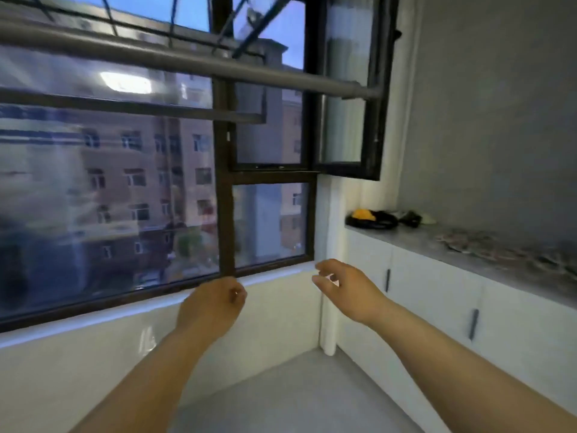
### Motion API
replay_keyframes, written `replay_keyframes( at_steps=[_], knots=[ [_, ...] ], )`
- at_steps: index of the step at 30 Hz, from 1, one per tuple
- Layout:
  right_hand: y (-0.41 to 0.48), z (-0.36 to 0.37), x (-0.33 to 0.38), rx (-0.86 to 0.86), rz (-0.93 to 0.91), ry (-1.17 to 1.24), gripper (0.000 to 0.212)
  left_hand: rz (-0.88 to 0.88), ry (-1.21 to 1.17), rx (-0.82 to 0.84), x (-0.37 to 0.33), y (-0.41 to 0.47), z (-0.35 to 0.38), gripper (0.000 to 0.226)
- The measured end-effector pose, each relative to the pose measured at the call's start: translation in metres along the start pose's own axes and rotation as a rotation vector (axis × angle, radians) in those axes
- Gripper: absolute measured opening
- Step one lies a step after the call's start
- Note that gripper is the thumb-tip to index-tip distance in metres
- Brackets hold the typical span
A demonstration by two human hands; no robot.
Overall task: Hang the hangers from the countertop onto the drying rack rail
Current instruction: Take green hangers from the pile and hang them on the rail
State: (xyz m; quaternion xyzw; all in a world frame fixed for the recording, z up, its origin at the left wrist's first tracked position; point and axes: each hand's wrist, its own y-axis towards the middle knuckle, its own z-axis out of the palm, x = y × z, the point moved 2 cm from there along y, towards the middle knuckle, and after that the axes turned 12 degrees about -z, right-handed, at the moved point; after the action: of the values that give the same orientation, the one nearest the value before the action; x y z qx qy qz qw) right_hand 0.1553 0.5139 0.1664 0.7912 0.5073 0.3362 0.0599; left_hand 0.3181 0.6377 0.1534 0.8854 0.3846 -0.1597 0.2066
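Window panes (125,182) are filling most of the view, a dusk-lit apartment block showing through the dark-framed glass, while one casement (346,89) is standing swung open at the upper right. Across the top, the grey drying rack rail (193,62) is running from the left edge toward the open casement, with nothing hanging on it. White cabinets (437,285) with dark handles are lining the right wall under a pale countertop (421,237). On that countertop, toward the right edge, a blurred, pale patterned heap is lying flat. It appears to be the hangers (487,248), though they are too smeared to count. At the counter's far end, near the window corner, an orange-and-black object (371,218) is sitting beside a few small, indistinct items.

Two bare forearms are reaching forward over the grey floor (296,395), both hands hovering in front of the white sill — well below the rail and well apart from the countertop. The left hand (215,304) is showing its back, fingers loosely curled and holding nothing. The right hand (346,285) is hanging slack with its fingers spread and slightly bent, gripping nothing.
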Motion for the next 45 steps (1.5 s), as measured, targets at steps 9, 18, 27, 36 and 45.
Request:
replay_keyframes(
  at_steps=[9, 18, 27, 36, 45],
  knots=[
    [-0.103, -0.106, -0.200, -0.237, 0.550, -0.042, 0.038, 0.198, -0.508, 0.627, -0.223, 0.022, 0.192, 0.023],
    [-0.145, -0.194, -0.359, -0.399, 0.884, -0.156, 0.037, 0.373, -0.545, 0.838, -0.430, 0.052, 0.322, 0.026],
    [-0.161, -0.235, -0.497, -0.470, 1.019, -0.152, 0.036, 0.461, -0.423, 0.879, -0.543, 0.052, 0.420, 0.032],
    [-0.140, -0.286, -0.623, -0.160, 0.954, -0.535, 0.050, 0.496, -0.267, 0.738, -0.642, 0.085, 0.483, 0.023],
    [-0.148, -0.282, -0.666, -0.018, 0.929, -0.592, 0.149, 0.619, -0.202, 0.659, -0.724, 0.080, 0.527, 0.037]
  ],
)
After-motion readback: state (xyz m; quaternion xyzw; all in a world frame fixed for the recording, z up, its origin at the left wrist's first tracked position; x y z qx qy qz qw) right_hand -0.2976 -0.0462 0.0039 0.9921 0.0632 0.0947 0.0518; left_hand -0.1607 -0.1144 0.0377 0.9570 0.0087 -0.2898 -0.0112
